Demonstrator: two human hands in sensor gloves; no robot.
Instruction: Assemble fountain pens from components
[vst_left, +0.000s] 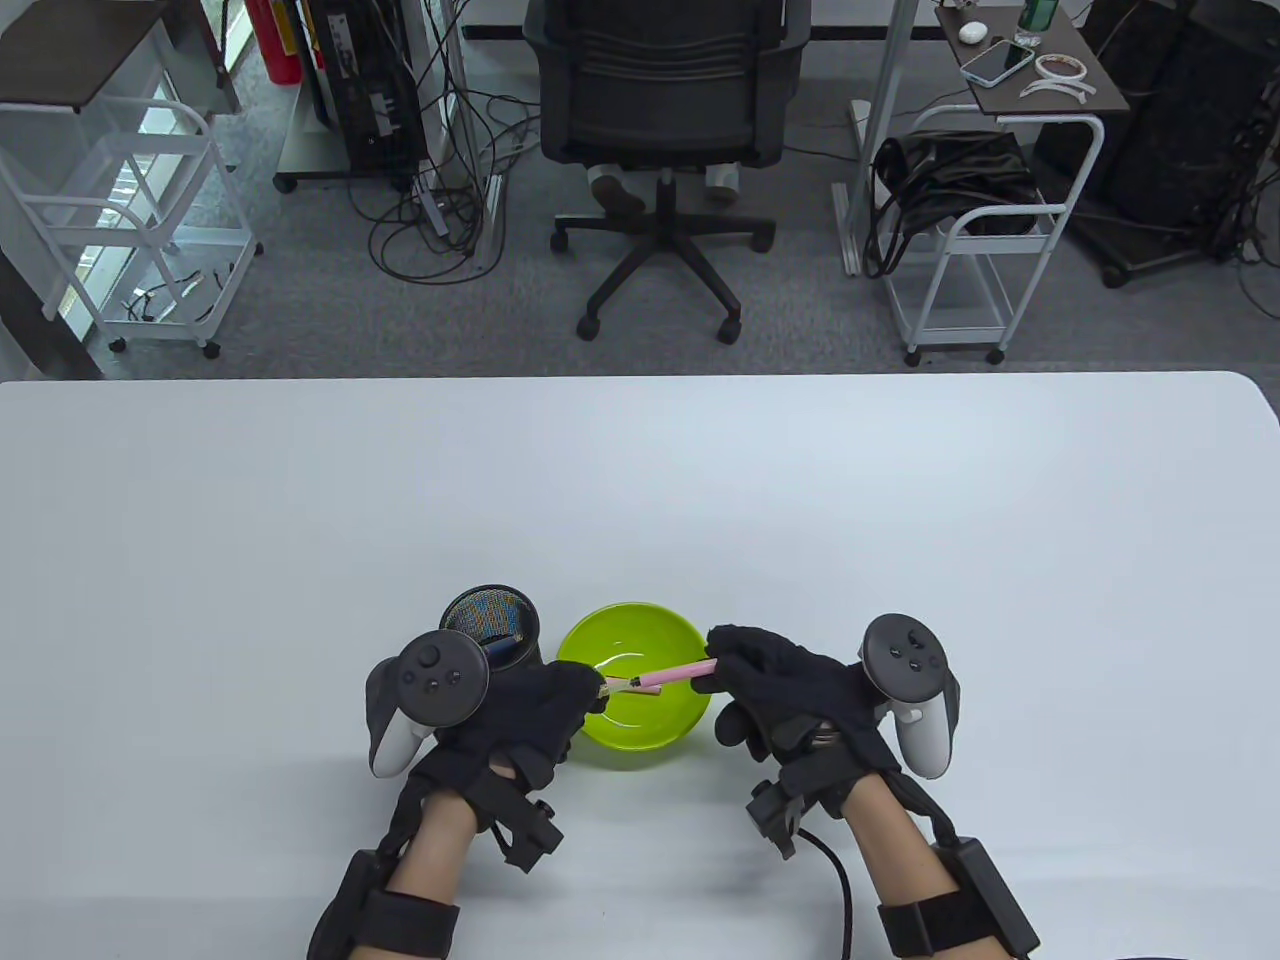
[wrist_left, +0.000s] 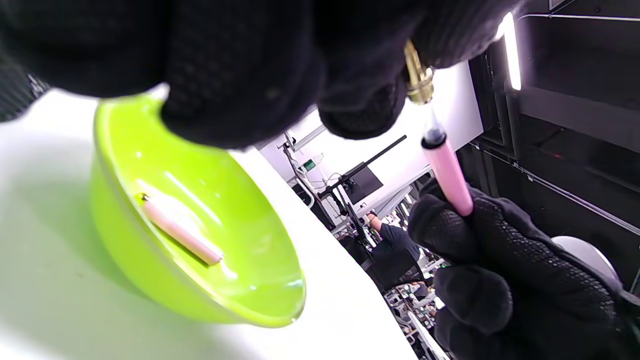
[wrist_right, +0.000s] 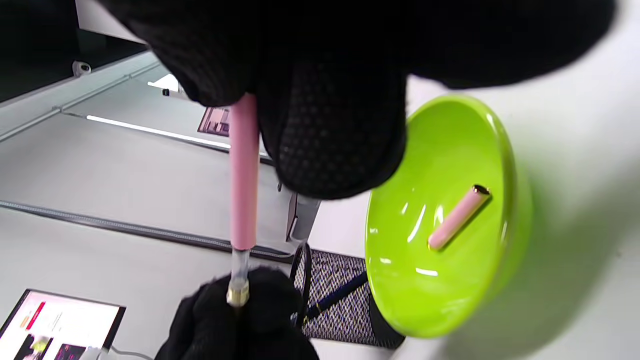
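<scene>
Over the green bowl both hands hold a pen between them. My right hand pinches a pink barrel by its far end; the pink barrel is slid partway over a clear ink tube. My left hand pinches the gold-ringed nib section at the tube's other end. A gap of clear tube shows between barrel and gold ring. Inside the green bowl lies a pink cap with a gold rim.
A black mesh pen cup stands just left of the bowl, touching it, with a dark blue pen inside. The white table stretches far beyond. An office chair and carts stand behind the table.
</scene>
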